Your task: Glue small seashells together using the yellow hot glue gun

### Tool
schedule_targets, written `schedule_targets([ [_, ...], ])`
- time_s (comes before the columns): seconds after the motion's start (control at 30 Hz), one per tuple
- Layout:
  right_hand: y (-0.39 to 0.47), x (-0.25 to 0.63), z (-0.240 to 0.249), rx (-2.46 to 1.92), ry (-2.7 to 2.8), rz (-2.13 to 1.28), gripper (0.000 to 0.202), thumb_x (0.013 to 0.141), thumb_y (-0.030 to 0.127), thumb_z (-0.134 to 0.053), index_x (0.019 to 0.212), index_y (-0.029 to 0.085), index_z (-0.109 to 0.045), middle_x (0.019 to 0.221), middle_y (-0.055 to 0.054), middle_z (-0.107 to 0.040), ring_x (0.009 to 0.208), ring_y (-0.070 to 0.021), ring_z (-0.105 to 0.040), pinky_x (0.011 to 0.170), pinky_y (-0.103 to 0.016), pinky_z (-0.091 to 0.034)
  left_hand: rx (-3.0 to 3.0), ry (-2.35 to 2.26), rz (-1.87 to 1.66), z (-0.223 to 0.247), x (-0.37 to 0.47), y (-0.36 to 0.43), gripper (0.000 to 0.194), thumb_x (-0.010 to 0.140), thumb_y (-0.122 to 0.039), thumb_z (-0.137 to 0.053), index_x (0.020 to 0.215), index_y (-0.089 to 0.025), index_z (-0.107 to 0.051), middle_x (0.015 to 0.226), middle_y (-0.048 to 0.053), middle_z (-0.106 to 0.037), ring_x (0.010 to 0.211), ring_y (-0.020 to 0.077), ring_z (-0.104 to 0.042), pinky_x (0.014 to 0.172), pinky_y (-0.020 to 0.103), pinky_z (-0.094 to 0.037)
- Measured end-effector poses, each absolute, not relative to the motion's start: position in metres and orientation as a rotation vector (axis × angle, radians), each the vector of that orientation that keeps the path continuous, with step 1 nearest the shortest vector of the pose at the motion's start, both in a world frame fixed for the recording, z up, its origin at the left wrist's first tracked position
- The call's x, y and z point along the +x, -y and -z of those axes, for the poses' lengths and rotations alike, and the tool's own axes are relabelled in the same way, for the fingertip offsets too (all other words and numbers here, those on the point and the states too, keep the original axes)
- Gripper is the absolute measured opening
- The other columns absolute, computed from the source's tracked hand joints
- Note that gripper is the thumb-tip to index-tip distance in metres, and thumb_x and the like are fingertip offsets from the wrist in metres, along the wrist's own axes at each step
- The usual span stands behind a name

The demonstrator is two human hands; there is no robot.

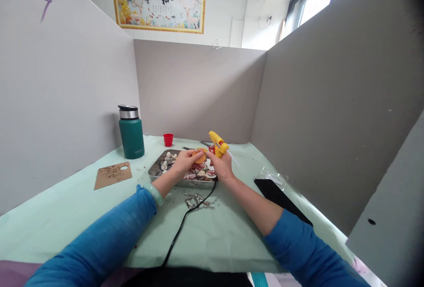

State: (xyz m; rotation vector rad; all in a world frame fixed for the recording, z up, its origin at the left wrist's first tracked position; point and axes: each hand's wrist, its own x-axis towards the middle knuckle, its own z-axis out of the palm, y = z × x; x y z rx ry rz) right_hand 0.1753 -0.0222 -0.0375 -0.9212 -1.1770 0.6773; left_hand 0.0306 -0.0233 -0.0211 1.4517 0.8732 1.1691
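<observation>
My left hand (188, 162) pinches a small round orange piece (199, 156) above a metal tray. In my right hand (222, 166) is a yellow hot glue gun (219, 144), with a pale glue stick (232, 156) jutting from its back end. The gun's nozzle is hard to make out. Both hands are close together, and the right fingertips come near the orange piece. Beneath them the metal tray (185, 183) holds whitish pebble-like pieces (168, 160) at the left and red-and-white patterned pieces (200, 174) at the right.
Several metal clips or pins (198, 201) lie before the tray, crossed by a black cord (179, 233). A green bottle (131, 134), brown card (113, 175) and red cup (168, 140) stand or lie leftward. Rightward are a black flat strip (281, 201) and clear plastic bag (273, 176). Grey partitions enclose the table.
</observation>
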Motion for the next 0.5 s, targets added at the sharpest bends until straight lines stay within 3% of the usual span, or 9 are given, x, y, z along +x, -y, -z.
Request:
schedule_targets([
  [0.5,0.03,0.175,0.035,-0.904,1.116,-0.814,0.033,0.068,0.036,-0.069,0.092,0.019,-0.055,0.06,0.005,-0.056,0.044,-0.0094,-0.051,0.041,-0.021,-0.04,1.42,-0.704,-1.161,0.031,0.027,0.01,0.038,0.072,-0.038,-0.075,0.095,-0.011,-0.062,0.07,0.003,-0.065,0.056,0.0113,-0.063,0.048,0.019,-0.051],
])
